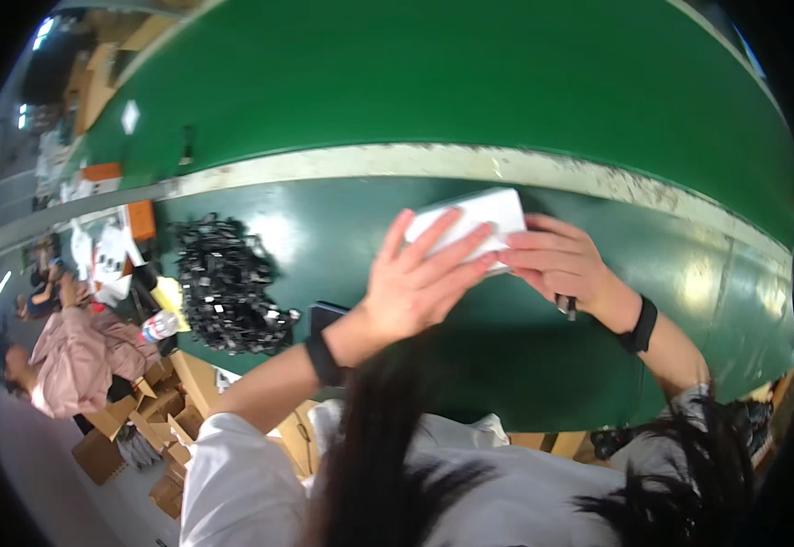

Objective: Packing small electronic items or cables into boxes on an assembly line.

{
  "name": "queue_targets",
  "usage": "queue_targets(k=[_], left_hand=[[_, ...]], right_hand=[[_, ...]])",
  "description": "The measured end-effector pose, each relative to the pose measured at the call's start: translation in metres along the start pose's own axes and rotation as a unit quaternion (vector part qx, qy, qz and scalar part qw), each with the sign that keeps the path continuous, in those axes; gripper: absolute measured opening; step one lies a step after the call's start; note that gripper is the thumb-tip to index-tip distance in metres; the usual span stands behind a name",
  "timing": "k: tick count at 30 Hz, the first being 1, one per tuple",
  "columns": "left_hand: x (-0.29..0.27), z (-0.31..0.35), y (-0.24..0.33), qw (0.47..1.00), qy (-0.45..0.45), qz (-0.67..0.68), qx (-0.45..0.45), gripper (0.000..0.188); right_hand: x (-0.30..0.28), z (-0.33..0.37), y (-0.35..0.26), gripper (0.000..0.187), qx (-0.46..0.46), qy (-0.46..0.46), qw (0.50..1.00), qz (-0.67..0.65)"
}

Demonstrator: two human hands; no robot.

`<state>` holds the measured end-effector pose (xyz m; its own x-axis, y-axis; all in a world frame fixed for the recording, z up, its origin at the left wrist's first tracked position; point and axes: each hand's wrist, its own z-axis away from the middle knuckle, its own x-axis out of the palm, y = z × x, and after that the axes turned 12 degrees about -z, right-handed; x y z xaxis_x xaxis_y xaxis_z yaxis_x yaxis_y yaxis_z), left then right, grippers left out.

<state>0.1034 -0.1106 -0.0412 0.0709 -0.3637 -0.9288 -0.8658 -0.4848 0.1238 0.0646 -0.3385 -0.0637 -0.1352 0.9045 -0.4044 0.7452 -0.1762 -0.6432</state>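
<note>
A flat white box (497, 214) is between my hands above the dark green work table. My left hand (420, 278) lies across its near left side, fingers over the top and the thumb hidden. At the box's right end, my right hand (561, 260) curls its fingers with the tips against the edge. From under that hand pokes a small black piece (566, 306) with a plug-like end; the rest of it is covered by the palm. Left of my left forearm, a heap of black bundled cables (228, 283) lies on the table.
A dark phone-like slab (326, 316) lies beside my left wrist. Beyond a pale ledge (397, 162) runs a bright green surface (470, 82). At left are a bottle (160, 325), an orange box (141, 220) and a person in pink (82, 365). Open cartons (155, 415) stand below.
</note>
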Motion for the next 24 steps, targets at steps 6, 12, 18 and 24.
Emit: queue_targets(k=[6, 12, 18, 24], left_hand=[[-0.015, -0.015, 0.000, 0.975, 0.010, 0.181, -0.131, 0.053], [-0.026, -0.046, -0.038, 0.966, 0.001, 0.227, -0.126, 0.059], [-0.007, -0.142, -0.096, 0.960, 0.083, 0.257, -0.071, 0.055], [0.067, -0.217, -0.093, 0.921, 0.047, 0.387, -0.013, 0.059]], right_hand=[[0.001, -0.001, -0.016, 0.040, 0.053, 0.046, 0.997, -0.035], [-0.019, -0.037, -0.053, 0.041, 0.100, 0.068, 0.992, 0.030], [-0.022, -0.012, -0.077, 0.036, 0.210, 0.152, 0.962, 0.089], [0.003, 0.026, -0.108, 0.032, 0.331, 0.177, 0.922, 0.094]])
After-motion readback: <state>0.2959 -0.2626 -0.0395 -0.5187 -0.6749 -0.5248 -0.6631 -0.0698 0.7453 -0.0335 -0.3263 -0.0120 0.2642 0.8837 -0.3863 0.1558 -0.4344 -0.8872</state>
